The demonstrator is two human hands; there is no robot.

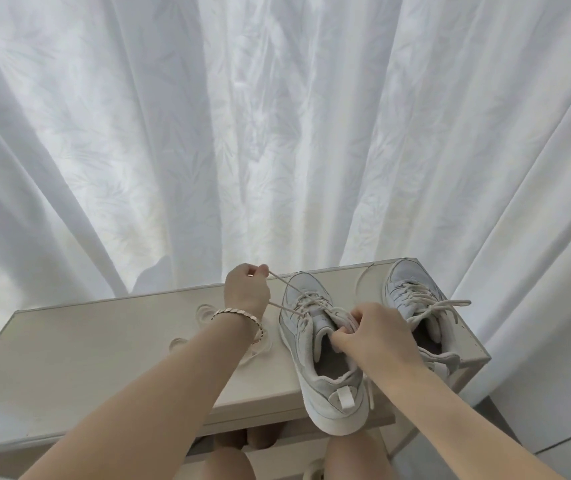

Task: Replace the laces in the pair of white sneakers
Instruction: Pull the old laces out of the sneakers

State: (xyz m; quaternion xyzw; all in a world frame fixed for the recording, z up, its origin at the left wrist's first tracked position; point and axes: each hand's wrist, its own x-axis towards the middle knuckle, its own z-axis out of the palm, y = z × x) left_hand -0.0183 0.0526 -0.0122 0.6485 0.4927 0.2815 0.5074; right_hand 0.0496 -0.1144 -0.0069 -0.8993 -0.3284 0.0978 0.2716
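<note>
Two pale white sneakers stand on a light tabletop (104,341), toes pointing to the far side, towards a white curtain (277,133). The left sneaker (298,330) sits towards the middle of the table with its heel hanging over the near edge. It has a pull loop at the back and cream laces only partly threaded. The right sneaker (412,285) stands further off, near the table's right edge. It is fully laced, and the loose ends sprawl out to the right. The left hand (247,289), with a bracelet (239,315) on the wrist, is raised just to the left of the left sneaker's toe. Its thumb and fingertips are closed tight on the lace (289,287), which stretches taut from the fingers down to the eyelets. A second strand runs from under that hand to the same shoe. The right hand (377,336) is on the top of the left sneaker, fingers curled round the tongue at the mouth of the shoe and gripping it. A spare lace (204,311) lies in loose loops on the table by the left wrist.
</note>
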